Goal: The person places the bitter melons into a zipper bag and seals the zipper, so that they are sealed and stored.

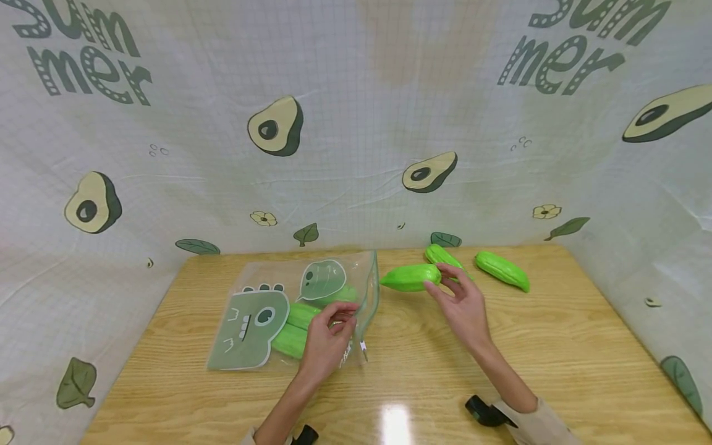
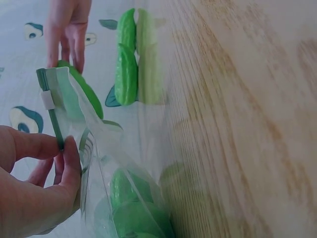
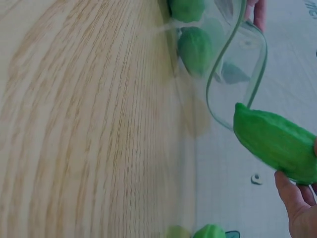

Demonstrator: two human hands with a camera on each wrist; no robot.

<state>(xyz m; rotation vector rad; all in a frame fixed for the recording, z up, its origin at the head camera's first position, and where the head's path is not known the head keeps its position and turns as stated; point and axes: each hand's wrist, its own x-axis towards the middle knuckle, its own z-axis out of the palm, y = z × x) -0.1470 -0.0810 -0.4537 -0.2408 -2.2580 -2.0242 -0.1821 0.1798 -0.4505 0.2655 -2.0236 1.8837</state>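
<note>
A clear zip bag [image 1: 250, 272] with a green dinosaur print lies on the table, several green ridged gourds [image 1: 290, 340] inside. My left hand [image 1: 329, 340] pinches the green rim of the bag between thumb and fingers; the rim [image 2: 57, 124] shows up close in the left wrist view. In the right wrist view the bag's mouth [image 3: 265, 54] gapes. Just right of that mouth, my right hand [image 1: 464, 309] holds another green ridged gourd [image 1: 408, 278] by its blunt end. Its pointed tip [image 3: 240, 110] faces the opening.
Two more green gourds lie at the back right of the wooden table [image 1: 556, 346]: one gourd [image 1: 442, 254] behind my right hand, another gourd [image 1: 502, 270] farther right. A white curtain [image 1: 356, 185] printed with avocados stands behind the table and along its sides.
</note>
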